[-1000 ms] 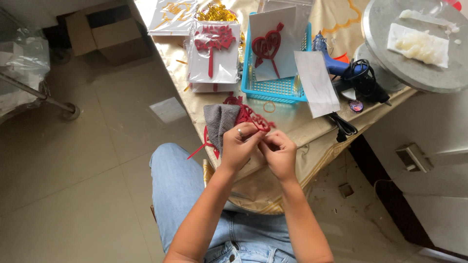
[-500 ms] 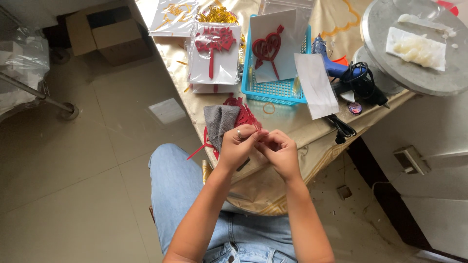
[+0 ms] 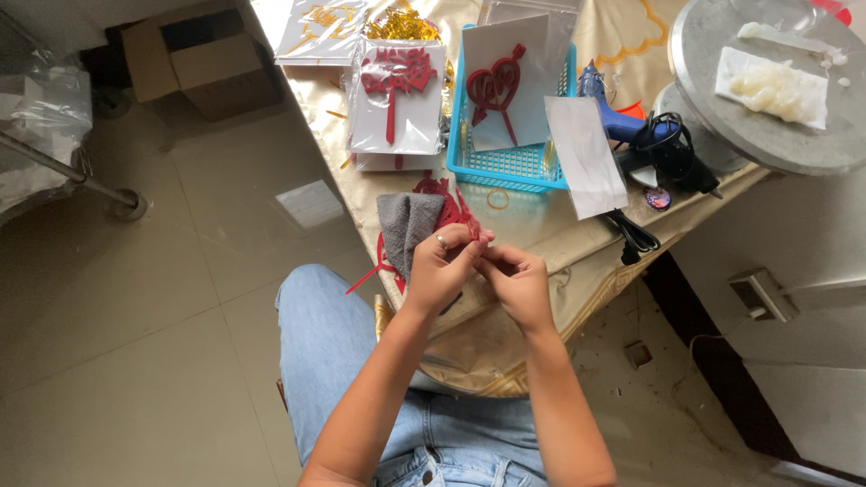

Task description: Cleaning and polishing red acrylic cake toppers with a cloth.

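Left hand (image 3: 444, 267) and right hand (image 3: 517, 282) together at table edge, fingertips pinched narrow and meeting on a small red piece (image 3: 473, 236), mostly hidden between them. Red cutout pile (image 3: 448, 206) just beyond the fingertips, touching the left fingers (image 3: 463, 250); grey cloth (image 3: 406, 225) just left of them. Blue basket (image 3: 514, 164) further beyond, glue gun (image 3: 613, 113) well off to the right.

Both forearms reach forward from the lap toward the near edge of the desk (image 3: 541, 243), bare to the elbows. The left hand (image 3: 442, 269) and the right hand (image 3: 519, 284) meet just over that edge, fingertips pinched together and touching. A ring sits on one left finger; both wrists bend slightly inward.
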